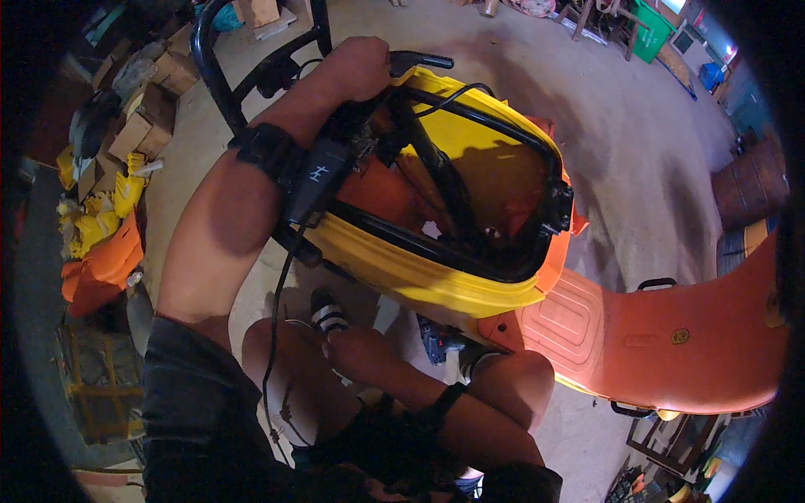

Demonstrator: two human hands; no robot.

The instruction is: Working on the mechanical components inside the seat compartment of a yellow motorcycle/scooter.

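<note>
A yellow and orange plastic shell [352,251] with a black tubular rim [402,237] is in front of me, its hollow inside facing up. A black tube [436,170] crosses the opening. My left hand [365,67] is closed at the shell's far left corner, around a black bar [429,59] that sticks out to its right; its fingertips are hidden. A black box with a cable [319,176] sits by my left wrist. My right arm crosses low over my lap, and my right hand [345,348] is in shadow near my left knee, its fingers hard to make out.
A long orange moulded seat [671,348] joins the shell at the right. Black frame tubing [220,75] rises at the far left. Cardboard boxes [144,126] and yellow and orange plastic parts [105,268] lie at left. A dark bluish tool [432,339] lies between my feet. A green bin [650,32] stands far right.
</note>
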